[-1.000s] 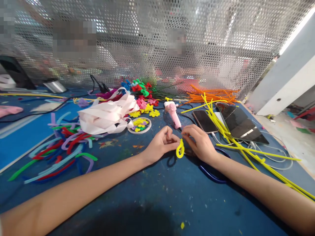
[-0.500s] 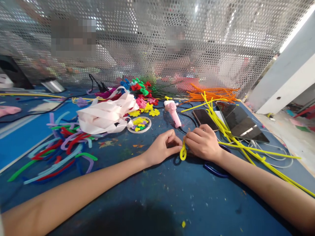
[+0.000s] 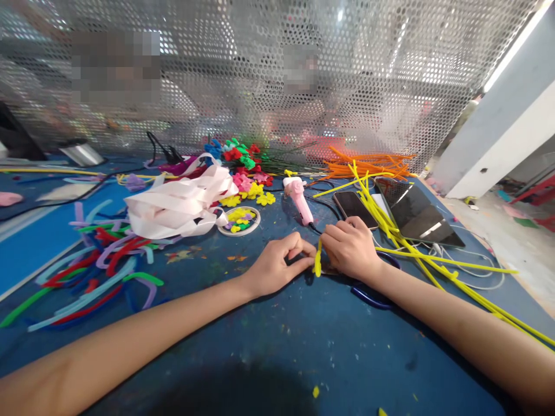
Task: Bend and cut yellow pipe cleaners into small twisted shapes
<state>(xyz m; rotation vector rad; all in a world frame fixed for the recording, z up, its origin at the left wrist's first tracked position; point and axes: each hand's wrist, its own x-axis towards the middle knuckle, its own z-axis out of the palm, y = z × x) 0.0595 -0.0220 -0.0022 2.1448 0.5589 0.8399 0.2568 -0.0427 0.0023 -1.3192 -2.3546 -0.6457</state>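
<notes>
Through the head camera, I see my forearms (image 3: 165, 315) angling in from both lower corners over the blue tabletop (image 3: 260, 341). My right hand (image 3: 350, 245), knuckles up, has its fingers closed on the yellow piece (image 3: 318, 266), which hangs between the hands. My left hand (image 3: 281, 263) has thumb and fingertips at its side; I can't tell whether they grip. Beyond, a white ring (image 3: 259, 219) encloses small coloured pieces (image 3: 240, 217), yellow among them.
</notes>
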